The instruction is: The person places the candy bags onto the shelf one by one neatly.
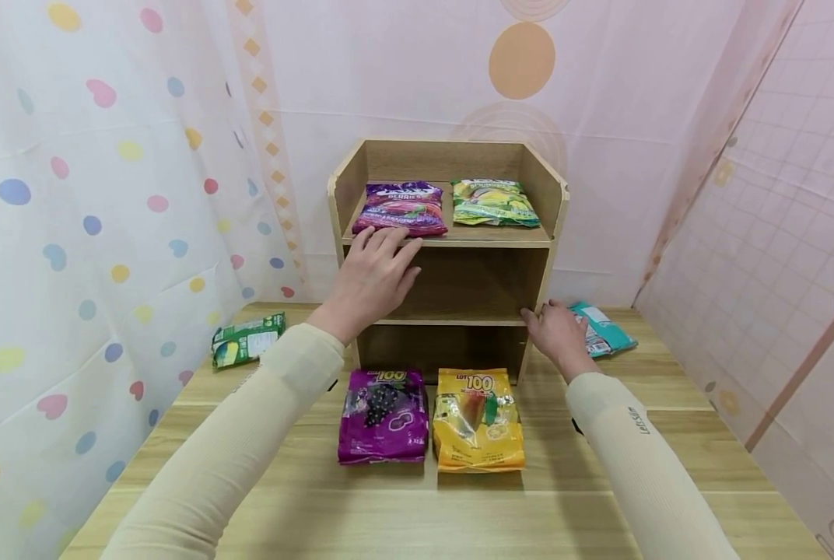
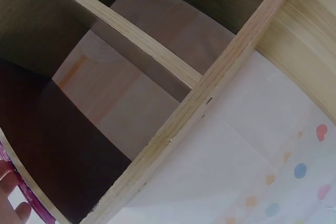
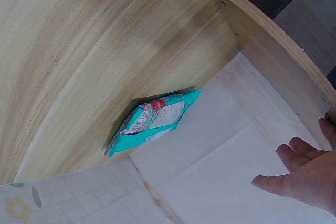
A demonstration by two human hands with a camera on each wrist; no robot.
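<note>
The right-wrist view shows a teal bag (image 3: 155,120) on the surface (image 3: 68,72), apart from the right hand (image 3: 308,178), which overlaps it in the head view. Fingers loosely extended, gripping nothing, the left hand (image 1: 377,272) sits at the front edge of a purple bag (image 1: 403,208) atop a shelf (image 1: 445,159); the right, fingers spread, holds nothing beside the shelf.

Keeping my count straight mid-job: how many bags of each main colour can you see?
Purple: 2 (BERRIES bag on the top shelf, purple LOT 100 bag in front)
Mostly green: 2 (yellow-green bag up top, green bag at far left)
Yellow: 1 (yellow LOT 100 bag)
Teal: 1 (teal bag at right)
Total: 6
</note>
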